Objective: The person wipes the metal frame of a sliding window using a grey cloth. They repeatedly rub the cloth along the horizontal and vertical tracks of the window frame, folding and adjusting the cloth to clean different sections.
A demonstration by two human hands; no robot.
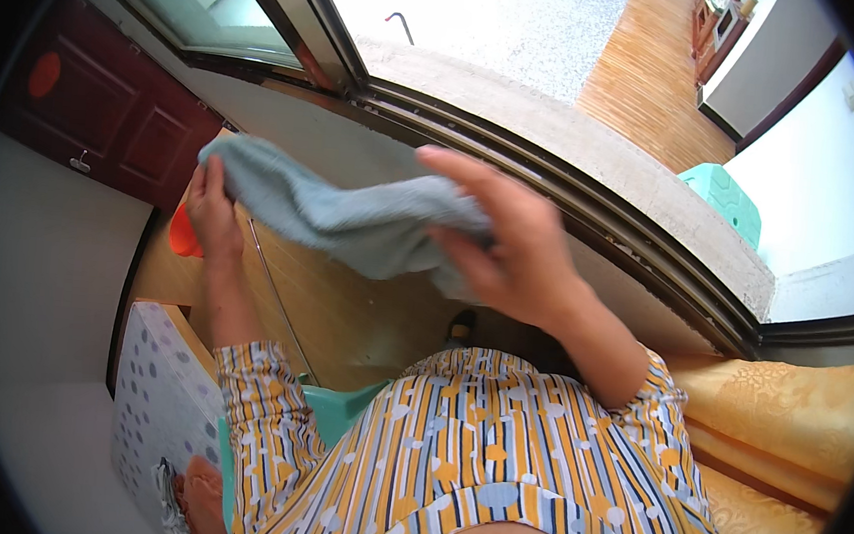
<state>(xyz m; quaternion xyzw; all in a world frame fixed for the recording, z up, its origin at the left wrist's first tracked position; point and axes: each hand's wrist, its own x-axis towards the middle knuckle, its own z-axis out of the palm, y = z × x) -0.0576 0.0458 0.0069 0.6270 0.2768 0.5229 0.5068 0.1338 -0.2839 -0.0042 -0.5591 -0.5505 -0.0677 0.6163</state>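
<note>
A light blue-grey cloth (pixel 356 212) stretches between my two hands, in front of my body and beside the window track. My left hand (pixel 215 205) grips its left end, fingers over the fabric. At the other end is my right hand (pixel 512 236), slightly blurred, with thumb and fingers around the bunched cloth. The window's metal track (pixel 554 187) runs diagonally just beyond my right hand.
An orange-red container (pixel 186 231) and a thin metal rod (pixel 274 293) are at floor level on the left. A green plastic chair or tub (pixel 341 407) touches my left side. Yellow curtains (pixel 776 422) hang right. A dark red door (pixel 101 106) stands far left.
</note>
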